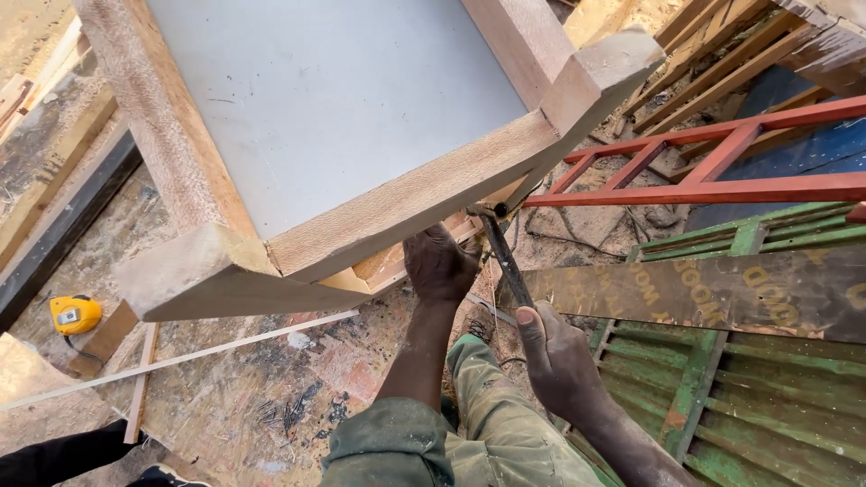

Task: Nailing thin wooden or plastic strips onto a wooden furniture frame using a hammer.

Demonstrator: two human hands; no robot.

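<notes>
Nearest the lens, the right hand (561, 361) wraps its fingers around a dark hammer (505, 261) handle, while the left hand (439, 263) presses, fingers curled, under the rough-sawn wooden frame (406, 203) edging a smooth grey panel (334, 99); nails (280, 415) litter the floor.

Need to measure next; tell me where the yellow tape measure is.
The yellow tape measure lies at the far left, below the wooden frame.
</notes>
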